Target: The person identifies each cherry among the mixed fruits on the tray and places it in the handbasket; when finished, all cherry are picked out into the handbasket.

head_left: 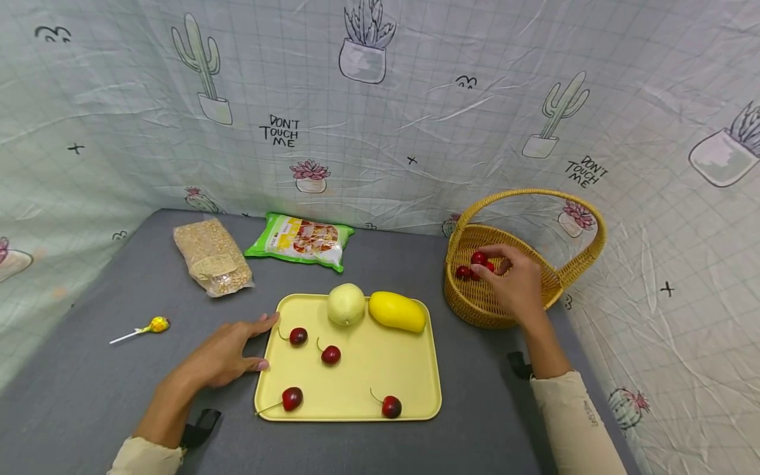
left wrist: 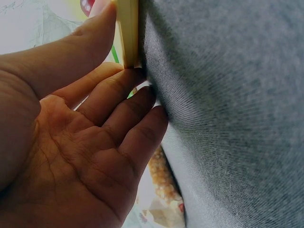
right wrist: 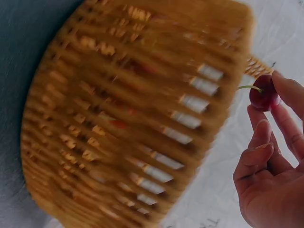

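Note:
My right hand [head_left: 518,280] is over the wicker basket [head_left: 483,320] and pinches a dark red cherry [right wrist: 264,93] between thumb and fingertips. The cherry's green stem shows in the right wrist view. Below it, a few more red cherries [head_left: 463,272] lie in the basket, partly covered by the hand. At the left side of the yellow tray [head_left: 356,412], my left hand [head_left: 222,353] touches the rim with thumb and forefinger, its fingers fairly straight. Several stemmed cherries [head_left: 330,355] lie spread on the tray, with a pale green round fruit [head_left: 346,305] and a yellow mango-like fruit [head_left: 396,311] along its back edge.
Behind the tray lies a green and white food packet [head_left: 305,241], beside a clear bag of corn kernels [head_left: 212,257]. A lollipop [head_left: 159,324] is on the grey table [head_left: 83,396] at the left. The basket's tall handle [head_left: 534,192] arches over its opening. Printed cloth hangs behind and at both sides.

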`<state>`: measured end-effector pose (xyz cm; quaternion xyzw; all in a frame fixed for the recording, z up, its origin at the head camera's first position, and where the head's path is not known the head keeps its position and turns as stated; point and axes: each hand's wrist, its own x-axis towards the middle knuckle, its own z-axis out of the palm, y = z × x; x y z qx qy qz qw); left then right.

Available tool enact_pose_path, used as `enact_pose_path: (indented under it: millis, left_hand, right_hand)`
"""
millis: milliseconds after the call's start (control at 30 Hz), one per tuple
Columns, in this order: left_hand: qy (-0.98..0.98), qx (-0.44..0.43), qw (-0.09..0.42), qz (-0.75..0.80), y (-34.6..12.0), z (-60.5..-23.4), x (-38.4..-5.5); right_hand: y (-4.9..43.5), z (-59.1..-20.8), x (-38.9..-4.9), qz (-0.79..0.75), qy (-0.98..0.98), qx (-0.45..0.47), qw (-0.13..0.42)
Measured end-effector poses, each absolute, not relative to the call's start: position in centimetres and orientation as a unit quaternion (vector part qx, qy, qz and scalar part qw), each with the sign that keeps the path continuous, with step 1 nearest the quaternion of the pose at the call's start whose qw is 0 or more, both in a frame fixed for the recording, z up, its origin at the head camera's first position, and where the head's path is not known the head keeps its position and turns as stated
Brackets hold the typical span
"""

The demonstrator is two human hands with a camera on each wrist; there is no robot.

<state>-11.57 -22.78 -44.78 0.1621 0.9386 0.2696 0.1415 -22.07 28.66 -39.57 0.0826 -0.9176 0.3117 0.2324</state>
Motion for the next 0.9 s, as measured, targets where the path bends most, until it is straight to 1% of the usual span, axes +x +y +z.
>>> enact_pose_path:
  millis: [333, 633, 900]
  left_hand:
    - [0.940, 0.161, 0.142, 0.266, -22.8, -44.8, -11.6]
    - [0.940, 0.158, 0.149, 0.262, -22.8, -44.7, -11.6]
    - [0.939, 0.159, 0.148, 0.268, -22.8, -44.7, -11.5]
  right_hand:
    - [31.2, -40.9, -24.4, 0.320, -0.926, 0.038, 0.197]
    - [32.9, -42.5, -26.2, 0.289, -0.938, 0.027, 0.191]
    - [33.8, -43.3, -27.2, 0.275, -0.947, -0.007, 0.164]
